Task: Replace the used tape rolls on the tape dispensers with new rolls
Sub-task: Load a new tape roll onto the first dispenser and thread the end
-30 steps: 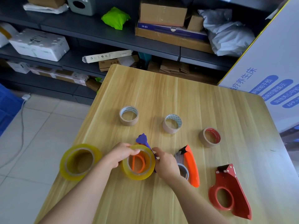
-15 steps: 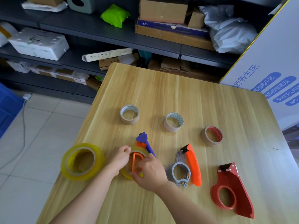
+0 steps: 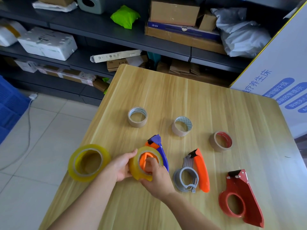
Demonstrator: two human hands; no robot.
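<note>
A full yellow tape roll (image 3: 134,166) sits around the orange hub of the purple tape dispenser (image 3: 158,143) near the table's front. My left hand (image 3: 120,166) grips the roll's left side. My right hand (image 3: 155,178) holds its right and lower side, thumb pressed into the hub. A second yellow roll (image 3: 88,162) lies at the left edge. An orange-and-grey dispenser (image 3: 195,171) and a red dispenser (image 3: 240,198) lie empty to the right. Three nearly used-up brown rolls (image 3: 137,117) (image 3: 181,126) (image 3: 221,141) stand farther back.
The wooden table (image 3: 199,97) ends at the left over tiled floor. Dark shelves (image 3: 116,35) with boxes and bags run behind it. A white printed board (image 3: 282,72) leans at the right. A blue crate (image 3: 10,103) stands on the floor at far left.
My right hand moved left from the orange dispenser onto the yellow roll and pressed into its hub. The roll stays seated on the purple dispenser; my left hand keeps its hold.
</note>
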